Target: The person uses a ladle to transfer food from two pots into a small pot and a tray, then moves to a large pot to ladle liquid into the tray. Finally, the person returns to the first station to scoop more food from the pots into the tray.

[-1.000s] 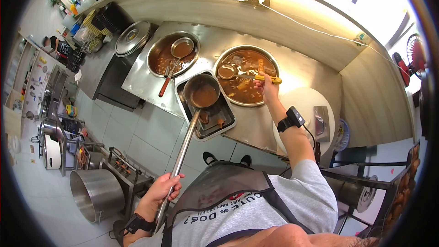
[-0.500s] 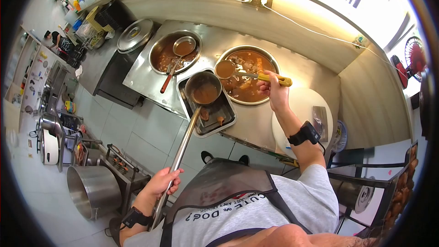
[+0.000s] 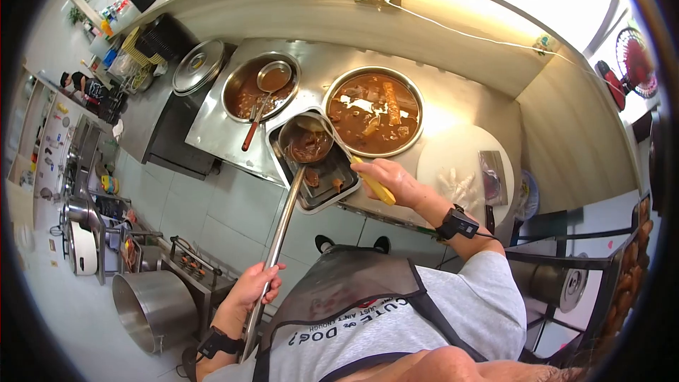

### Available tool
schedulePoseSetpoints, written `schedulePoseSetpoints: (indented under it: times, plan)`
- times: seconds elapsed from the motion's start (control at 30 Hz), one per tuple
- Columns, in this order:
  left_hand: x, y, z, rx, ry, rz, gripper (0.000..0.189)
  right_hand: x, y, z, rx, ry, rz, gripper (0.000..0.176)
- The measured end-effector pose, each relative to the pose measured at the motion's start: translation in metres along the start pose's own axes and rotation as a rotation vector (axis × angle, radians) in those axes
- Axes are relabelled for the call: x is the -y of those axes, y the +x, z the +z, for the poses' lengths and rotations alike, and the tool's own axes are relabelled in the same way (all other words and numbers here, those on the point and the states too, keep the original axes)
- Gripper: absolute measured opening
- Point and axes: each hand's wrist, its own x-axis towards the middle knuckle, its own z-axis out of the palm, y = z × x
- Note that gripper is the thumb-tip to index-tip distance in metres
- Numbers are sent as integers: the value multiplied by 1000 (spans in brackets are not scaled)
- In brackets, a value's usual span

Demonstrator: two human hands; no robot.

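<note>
White and round, a cutting board [image 3: 460, 150] carries a cleaver [image 3: 493, 177] beside the stew pot [image 3: 422, 124] on the steel surface [image 3: 463, 99]. A metal tray [image 3: 327, 203] lies beneath the long-handled pan [image 3: 285, 216], whose brown broth looks churned. The left hand [image 3: 259, 286] wraps its fingers around the pan's handle; the right hand's [image 3: 393, 180] fingers grip the yellow-handled ladle [image 3: 382, 192] above the tray's edge, its bowl hard to make out inside the pan.

And there at six o'clock, the grey shirt [image 3: 410, 332] reads "CUTE", "DOG?" and, smaller, "JUST AIN'T ENOUGH", upside down!
</note>
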Motion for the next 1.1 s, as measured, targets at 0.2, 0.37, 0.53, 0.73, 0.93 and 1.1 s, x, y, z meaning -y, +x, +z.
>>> schedulePoseSetpoints:
  times: [0.2,0.37,0.53,0.73,0.93,1.1]
  plan:
    - [-1,-1,1,2,-4,-6,30,0,-32,9,-413,488,385,33]
    - [-1,0,2,-18,20,-2,30,-21,-57,-10,-328,296,518,34]
    - [4,4,-4,20,9,-9,29,-53,-68,-1,-145,153,386,39]
    - [3,1,-1,-3,-16,-2,29,-85,-57,-11,-292,15,255,40]
    - [5,2,-1,3,-46,-2,29,-41,-71,-45,-317,122,478,32]
    - [3,3,-1,13,-26,-3,29,-22,-86,-62,-123,185,562,31]
